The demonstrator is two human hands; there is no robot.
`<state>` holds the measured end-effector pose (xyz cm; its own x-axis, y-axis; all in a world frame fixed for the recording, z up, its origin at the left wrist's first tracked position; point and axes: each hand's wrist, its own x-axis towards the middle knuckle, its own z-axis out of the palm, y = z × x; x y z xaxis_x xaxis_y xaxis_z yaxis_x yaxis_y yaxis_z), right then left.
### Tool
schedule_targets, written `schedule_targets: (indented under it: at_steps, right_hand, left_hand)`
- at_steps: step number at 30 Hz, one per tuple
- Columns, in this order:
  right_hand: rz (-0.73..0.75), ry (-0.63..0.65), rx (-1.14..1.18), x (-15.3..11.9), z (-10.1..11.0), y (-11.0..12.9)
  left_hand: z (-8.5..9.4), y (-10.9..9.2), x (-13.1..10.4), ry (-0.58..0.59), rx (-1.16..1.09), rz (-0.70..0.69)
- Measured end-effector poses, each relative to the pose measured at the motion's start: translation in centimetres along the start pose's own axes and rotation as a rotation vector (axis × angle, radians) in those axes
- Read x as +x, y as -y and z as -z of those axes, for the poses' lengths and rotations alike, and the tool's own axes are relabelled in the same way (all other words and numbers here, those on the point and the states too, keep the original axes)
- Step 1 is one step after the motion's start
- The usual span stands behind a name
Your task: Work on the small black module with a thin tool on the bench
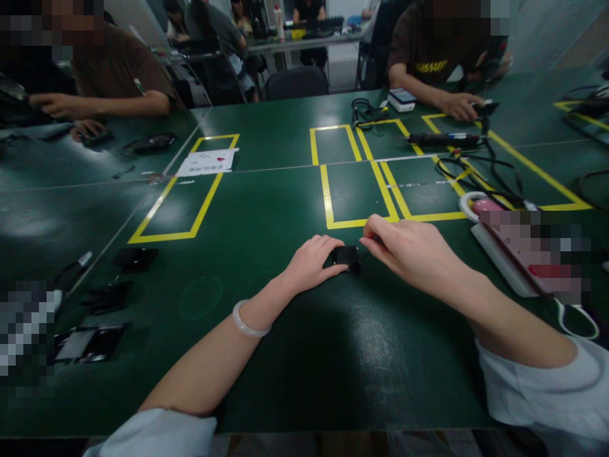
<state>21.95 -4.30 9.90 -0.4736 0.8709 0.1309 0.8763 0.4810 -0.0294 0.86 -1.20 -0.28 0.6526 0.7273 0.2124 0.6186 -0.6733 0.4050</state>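
Note:
My left hand grips a small black rectangular block between thumb and fingers, low on the green tabletop. What the block is, I cannot make out. Just to its right, my right hand is closed in a pinch. A thin dark piece seems to run from those fingertips toward the block's right side, but the fingers cover most of it. Whether it touches the block cannot be seen.
Left of my forearm lie a black block, a dark bundle and a black-and-silver piece. Ahead are yellow tape outlines, a paper sheet and black cables. A strapped case lies right. Two people work opposite.

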Motion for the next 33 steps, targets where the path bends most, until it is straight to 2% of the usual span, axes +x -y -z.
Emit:
schedule_targets:
  at_steps: [6, 25, 33]
  right_hand:
    - [0.022, -0.031, 0.101, -0.19, -0.11, -0.07]
    - [0.029, 0.012, 0.079, -0.14, 0.08, 0.03]
    - [0.04, -0.028, 0.11, -0.1, -0.16, -0.37]
  left_hand:
    - [-0.03, 0.0, -0.01, -0.016, -0.017, -0.002]
    - [0.09, -0.05, 0.03, 0.001, -0.002, -0.004]
    - [-0.06, 0.02, -0.08, -0.007, 0.004, -0.004]
